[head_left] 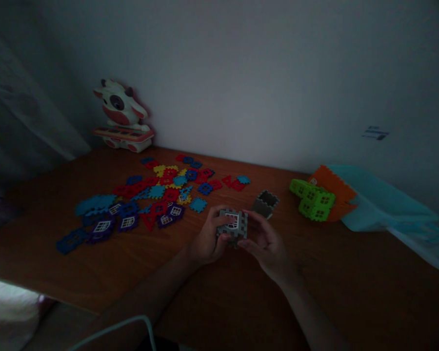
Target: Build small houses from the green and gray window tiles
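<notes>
Between my two hands is a grey interlocking block piece [243,227] with notched edges and a white window grid. My left hand [211,237] wraps its left side, with fingertips lying over the window. On the opposite side, my right hand [265,243] grips the right edge between thumb and fingers. Just behind them on the table stands a second grey assembled piece [265,204], open at the top. Left of my hands lie loose notched tiles, among them a light blue tile [198,204] and a purple window tile [170,215].
The wooden table [351,292] runs along a wall. A cow toy with a keyboard [122,119] stands at the back left. On the right are green joined blocks [316,202], an orange panel [342,192] and a pale blue bin [380,200]. A light cable [131,319] crosses the lower foreground.
</notes>
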Action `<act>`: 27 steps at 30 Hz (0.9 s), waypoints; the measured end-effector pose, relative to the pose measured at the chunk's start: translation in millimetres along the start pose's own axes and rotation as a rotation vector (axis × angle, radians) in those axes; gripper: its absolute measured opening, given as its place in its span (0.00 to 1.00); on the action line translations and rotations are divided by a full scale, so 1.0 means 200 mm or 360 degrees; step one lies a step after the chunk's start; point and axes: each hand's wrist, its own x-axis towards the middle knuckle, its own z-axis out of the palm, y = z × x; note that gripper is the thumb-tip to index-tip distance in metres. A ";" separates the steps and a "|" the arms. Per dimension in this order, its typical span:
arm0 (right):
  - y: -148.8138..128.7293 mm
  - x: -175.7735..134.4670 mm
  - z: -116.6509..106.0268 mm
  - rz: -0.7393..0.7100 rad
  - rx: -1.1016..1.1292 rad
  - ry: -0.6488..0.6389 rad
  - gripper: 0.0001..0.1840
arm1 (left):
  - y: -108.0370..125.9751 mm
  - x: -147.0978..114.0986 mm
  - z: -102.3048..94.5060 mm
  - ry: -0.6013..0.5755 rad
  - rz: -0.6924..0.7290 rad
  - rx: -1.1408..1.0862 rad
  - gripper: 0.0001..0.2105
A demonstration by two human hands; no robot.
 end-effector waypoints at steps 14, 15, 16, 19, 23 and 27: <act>0.04 0.01 -0.01 -0.0128 -0.0036 0.0001 0.32 | -0.02 -0.01 -0.01 -0.0104 0.0060 -0.0074 0.15; 0.04 0.01 -0.01 -0.0136 -0.0057 0.0005 0.32 | -0.03 -0.01 -0.02 -0.0115 0.0061 -0.0085 0.15; 0.05 0.01 -0.01 -0.0134 -0.0071 0.0012 0.32 | -0.03 -0.01 -0.02 -0.0126 0.0057 -0.0094 0.15; 0.05 0.01 0.00 -0.0037 -0.0067 0.0042 0.33 | -0.02 -0.01 -0.01 -0.0139 -0.0004 -0.0104 0.14; 0.06 0.00 0.02 0.0088 0.0045 0.0009 0.36 | 0.03 0.01 0.04 0.0125 -0.0489 -0.0271 0.16; 0.06 0.00 0.03 0.0085 0.0007 -0.0022 0.46 | 0.04 0.07 0.08 0.0455 -0.1463 -0.0935 0.21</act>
